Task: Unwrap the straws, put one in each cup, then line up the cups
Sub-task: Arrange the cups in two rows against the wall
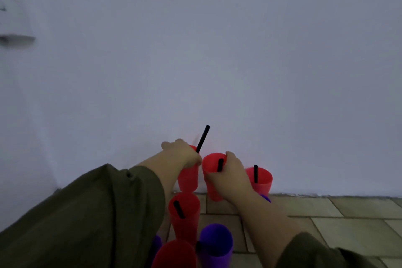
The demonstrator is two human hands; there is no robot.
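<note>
With your left grip point(182, 154) clasping the left red cup point(188, 180) and your right grip point(228, 173), just beside it, clasping the middle red cup point(212, 164), slide both upright along the wall point(217, 50), level with the 3rd red cup point(263, 178) beyond.

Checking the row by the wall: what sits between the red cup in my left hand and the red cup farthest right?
Head view: another red cup with a black straw, gripped by your right hand.

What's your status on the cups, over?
Left hand grips far-left red cup, right hand grips middle red cup, both by the wall. Straws showing in both and in third red cup. Nearer red cup and purple cup crowd the near side.
</note>
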